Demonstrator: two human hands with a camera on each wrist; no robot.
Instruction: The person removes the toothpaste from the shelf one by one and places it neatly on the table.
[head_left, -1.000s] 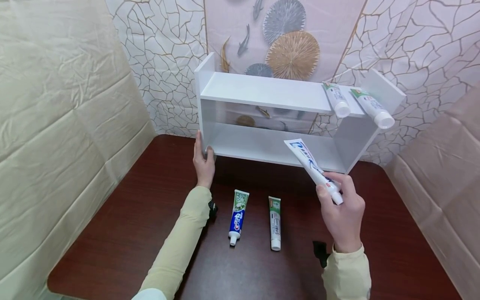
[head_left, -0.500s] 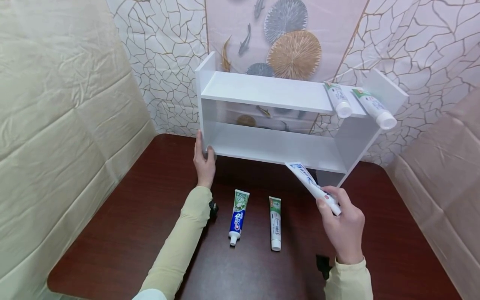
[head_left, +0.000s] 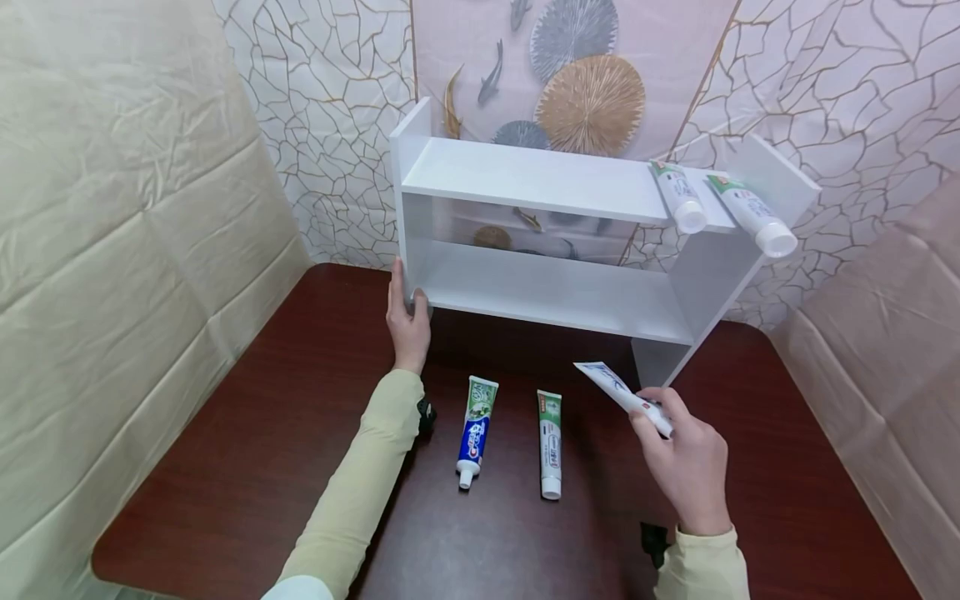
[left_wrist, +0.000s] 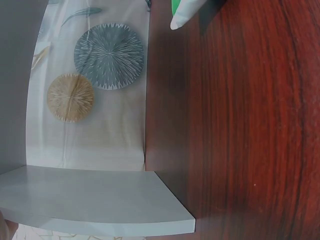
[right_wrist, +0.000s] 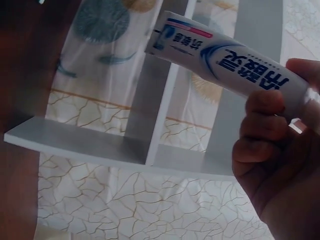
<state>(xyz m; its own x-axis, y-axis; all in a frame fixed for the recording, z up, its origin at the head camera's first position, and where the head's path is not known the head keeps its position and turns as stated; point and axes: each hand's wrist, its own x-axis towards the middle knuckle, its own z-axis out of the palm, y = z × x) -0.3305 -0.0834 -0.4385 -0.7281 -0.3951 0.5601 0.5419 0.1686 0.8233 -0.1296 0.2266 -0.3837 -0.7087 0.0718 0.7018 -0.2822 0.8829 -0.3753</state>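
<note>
In the head view my right hand (head_left: 686, 467) grips a white toothpaste tube (head_left: 618, 393) near its cap end, above the table. The tube's flat end points up and left, with blue lettering on it in the right wrist view. My left hand (head_left: 408, 329) holds the lower left side panel of a white two-tier shelf (head_left: 525, 179), thumb inside and fingers outside. Between the arms lie a blue-and-green toothpaste tube (head_left: 474, 429) and a white-and-green toothpaste tube (head_left: 550, 446), caps toward me. Only a bit of the left fingers shows in the left wrist view.
Two white-and-green toothpaste tubes, a left one (head_left: 678, 196) and a right one (head_left: 752, 215), lie on the upper tier's right end, caps overhanging its front. The dark red table (head_left: 247, 450) meets draped cloth walls at left and right, with a patterned backdrop behind.
My right hand has lowered the white tube from in front of the lower tier toward the table. The left hand keeps its place on the shelf.
</note>
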